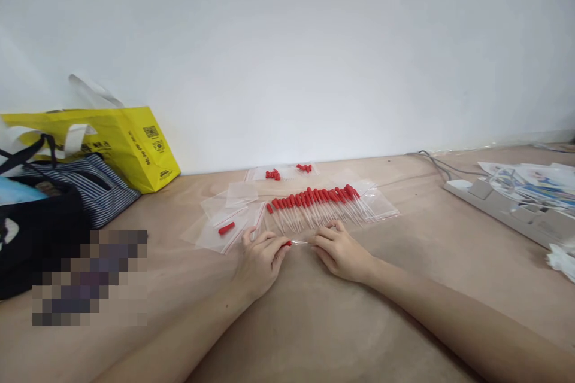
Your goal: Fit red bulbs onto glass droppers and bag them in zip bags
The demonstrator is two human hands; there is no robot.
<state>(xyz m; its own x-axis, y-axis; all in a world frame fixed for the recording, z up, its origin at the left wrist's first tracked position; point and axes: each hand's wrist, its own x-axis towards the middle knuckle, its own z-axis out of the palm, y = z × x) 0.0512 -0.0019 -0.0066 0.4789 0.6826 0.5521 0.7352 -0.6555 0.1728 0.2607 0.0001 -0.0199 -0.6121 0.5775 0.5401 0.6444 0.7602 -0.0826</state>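
Between my hands lies a clear, thin dropper (300, 243) with a red bulb at its left end. My left hand (264, 256) pinches the red bulb between thumb and fingers. The fingers of my right hand (338, 250) are closed on the clear tube's other end. Just beyond my hands, a row of several red-capped droppers (309, 198) lies side by side on plastic bags. One loose red bulb (227, 228) rests on a clear zip bag (211, 238) to the left. Farther back, small red bulbs (272, 175) lie in two groups on other clear plastic.
On the left stand a yellow bag (135, 149), a striped bag (105, 185) and a black bag (45, 233), near a pixelated patch. A white power strip (498, 206), cables and packaged items (539, 182) occupy the right. A white wall rises behind the wooden table (278, 335).
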